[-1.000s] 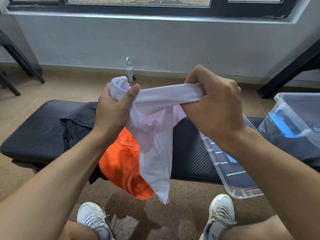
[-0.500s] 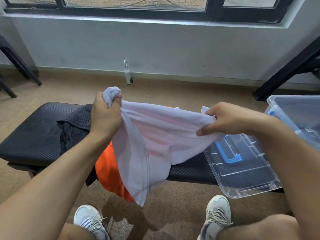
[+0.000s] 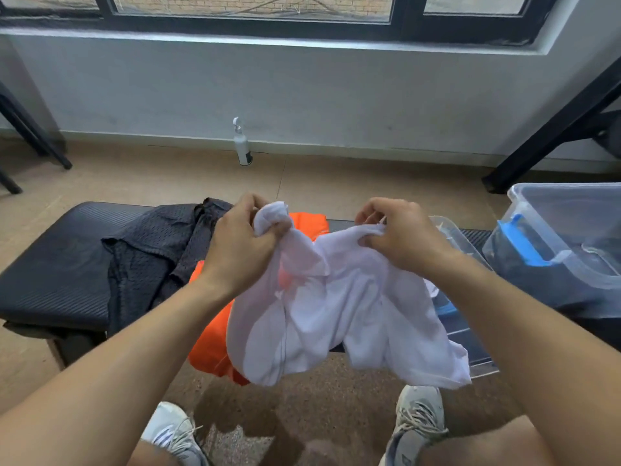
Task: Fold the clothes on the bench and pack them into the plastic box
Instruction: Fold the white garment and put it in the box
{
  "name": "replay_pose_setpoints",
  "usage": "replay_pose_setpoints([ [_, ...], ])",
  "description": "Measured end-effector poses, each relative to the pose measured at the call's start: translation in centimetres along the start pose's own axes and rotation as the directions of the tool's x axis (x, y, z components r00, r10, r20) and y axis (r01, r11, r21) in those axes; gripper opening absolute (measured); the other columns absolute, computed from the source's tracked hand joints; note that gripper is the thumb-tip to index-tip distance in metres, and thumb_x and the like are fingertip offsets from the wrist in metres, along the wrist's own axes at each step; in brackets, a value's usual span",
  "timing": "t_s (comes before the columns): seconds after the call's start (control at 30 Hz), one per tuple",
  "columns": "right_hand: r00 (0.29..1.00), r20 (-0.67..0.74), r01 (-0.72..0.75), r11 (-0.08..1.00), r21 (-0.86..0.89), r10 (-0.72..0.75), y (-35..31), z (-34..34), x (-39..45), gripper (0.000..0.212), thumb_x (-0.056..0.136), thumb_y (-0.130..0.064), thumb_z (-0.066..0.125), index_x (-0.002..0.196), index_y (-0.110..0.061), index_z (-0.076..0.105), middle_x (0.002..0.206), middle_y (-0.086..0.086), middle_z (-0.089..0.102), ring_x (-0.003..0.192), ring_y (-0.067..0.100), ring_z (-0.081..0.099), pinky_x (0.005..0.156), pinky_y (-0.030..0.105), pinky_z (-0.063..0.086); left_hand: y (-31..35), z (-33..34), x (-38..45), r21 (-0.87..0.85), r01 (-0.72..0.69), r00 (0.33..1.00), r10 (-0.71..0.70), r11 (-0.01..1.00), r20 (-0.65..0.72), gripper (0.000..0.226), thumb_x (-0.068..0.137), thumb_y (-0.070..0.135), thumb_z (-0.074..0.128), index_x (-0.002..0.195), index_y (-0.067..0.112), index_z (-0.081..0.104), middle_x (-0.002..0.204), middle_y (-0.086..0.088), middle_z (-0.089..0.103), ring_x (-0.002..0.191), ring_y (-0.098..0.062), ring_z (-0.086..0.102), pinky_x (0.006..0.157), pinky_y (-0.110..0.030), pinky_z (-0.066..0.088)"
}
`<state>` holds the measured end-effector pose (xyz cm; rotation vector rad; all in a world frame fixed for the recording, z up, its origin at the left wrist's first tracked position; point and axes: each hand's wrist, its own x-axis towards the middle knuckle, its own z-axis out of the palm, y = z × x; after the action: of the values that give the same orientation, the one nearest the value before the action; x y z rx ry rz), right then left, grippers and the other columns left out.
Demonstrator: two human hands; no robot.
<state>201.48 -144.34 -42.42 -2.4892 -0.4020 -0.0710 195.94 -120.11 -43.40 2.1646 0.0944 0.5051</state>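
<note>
I hold a white garment [image 3: 336, 314] up over the front edge of the black bench [image 3: 57, 270]. My left hand [image 3: 242, 243] grips a bunched corner of it, and my right hand [image 3: 400, 237] pinches its upper edge a little to the right. The cloth hangs crumpled below both hands. An orange garment [image 3: 210, 341] lies behind it and drapes over the bench edge. A dark mesh garment [image 3: 151, 253] lies on the bench to the left. The clear plastic box [image 3: 568, 230] with blue latches stands at the right with dark cloth inside.
The box's clear lid [image 3: 470, 334] lies on the bench under my right forearm. A white spray bottle [image 3: 242, 146] stands on the floor by the wall. Black frame legs [image 3: 551, 129] slope at the far right, chair legs [image 3: 30, 136] at the far left. My shoes [image 3: 420, 415] are below.
My hands have come closer together and the white garment, stretched wide half a second ago, now hangs bunched between them. My right hand has moved left, off the lid.
</note>
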Motion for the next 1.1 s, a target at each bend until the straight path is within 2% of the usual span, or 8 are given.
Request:
replay_pose_setpoints([
  [0.23,0.824,-0.558,0.236,0.956,0.174,-0.102,-1.9,-1.0,-0.1,0.013,0.080,-0.010,0.076,0.085,-0.018,0.068,0.081,-0.013,0.061,0.066,0.005,0.052,0.065,0.015,0.043,0.3,-1.4,1.3,-0.038,-0.018,0.978,0.010,0.999,-0.208,0.014,0.088,0.031,0.063,0.083,0.020,0.070,0.065,0.008,0.062,0.060,-0.013,0.055,0.060,-0.035,0.047],
  [0.3,0.884,-0.467,0.121,0.979,0.166,-0.030,-1.3,-1.1,0.4,0.025,0.079,-0.020,0.080,0.100,-0.021,0.067,0.092,-0.008,0.065,0.073,0.005,0.056,0.071,0.020,0.048,-0.4,-1.6,1.9,-0.045,0.074,0.979,-0.081,0.996,-0.188,0.020,0.091,0.026,0.060,0.075,0.013,0.062,0.059,0.007,0.049,0.057,-0.015,0.044,0.057,-0.033,0.037],
  [0.37,0.976,-0.153,-0.152,0.987,0.049,0.158,0.4,-0.4,0.7,0.054,0.076,-0.033,0.084,0.123,-0.024,0.059,0.108,-0.002,0.065,0.089,0.015,0.061,0.082,0.031,0.053,-1.3,-1.5,2.2,-0.017,0.201,0.969,-0.201,0.979,-0.142,0.033,0.091,0.029,0.054,0.068,0.006,0.053,0.061,0.001,0.044,0.062,-0.022,0.042,0.059,-0.035,0.035],
  [0.47,0.917,0.129,-0.354,0.919,-0.175,0.378,2.7,0.7,0.2,0.071,0.075,-0.056,0.080,0.133,-0.025,0.052,0.117,-0.003,0.065,0.103,0.023,0.063,0.092,0.043,0.054,-2.1,-1.8,2.4,0.063,0.288,0.956,-0.284,0.956,-0.069,0.042,0.083,0.039,0.045,0.079,0.002,0.065,0.074,-0.009,0.061,0.075,-0.034,0.056,0.067,-0.041,0.047],
  [0.63,0.848,0.261,-0.333,0.846,-0.416,0.462,2.9,-1.2,0.5,0.058,0.069,-0.067,0.077,0.092,-0.013,0.074,0.080,0.002,0.076,0.079,0.023,0.071,0.078,0.038,0.058,-2.2,-2.7,2.5,0.231,0.228,0.974,-0.222,0.946,-0.052,0.042,0.085,0.044,0.042,0.091,0.015,0.072,0.088,-0.002,0.071,0.088,-0.032,0.063,0.078,-0.043,0.054],
  [0.73,0.775,0.364,-0.248,0.779,-0.577,0.517,2.6,-1.5,0.1,0.063,0.063,-0.073,0.077,0.087,-0.014,0.076,0.084,0.002,0.075,0.081,0.023,0.070,0.074,0.033,0.054,-2.1,-2.8,2.3,0.340,0.157,0.986,-0.128,0.927,-0.105,0.031,0.092,0.040,0.047,0.084,0.017,0.065,0.091,-0.005,0.065,0.089,-0.034,0.058,0.075,-0.043,0.049],
  [0.93,0.721,0.465,-0.173,0.783,-0.597,0.514,1.6,-0.8,-0.4,0.036,0.076,-0.047,0.079,0.093,-0.015,0.080,0.087,0.002,0.078,0.081,0.019,0.071,0.083,0.033,0.057,-0.5,-2.1,1.2,0.151,0.175,0.982,-0.162,0.973,-0.096,0.028,0.085,0.048,0.059,0.086,0.026,0.077,0.073,0.006,0.070,0.080,-0.026,0.065,0.072,-0.040,0.054],
  [1.1,0.721,0.383,-0.191,0.697,-0.691,0.577,0.9,-1.1,-0.6,0.058,0.063,-0.074,0.076,0.083,-0.020,0.068,0.072,-0.005,0.069,0.081,0.022,0.068,0.088,0.038,0.050,0.0,-1.5,0.6,0.128,0.162,0.986,-0.156,0.978,-0.052,0.022,0.086,0.048,0.061,0.081,0.033,0.077,0.065,0.009,0.066,0.071,-0.020,0.062,0.062,-0.032,0.045],
])
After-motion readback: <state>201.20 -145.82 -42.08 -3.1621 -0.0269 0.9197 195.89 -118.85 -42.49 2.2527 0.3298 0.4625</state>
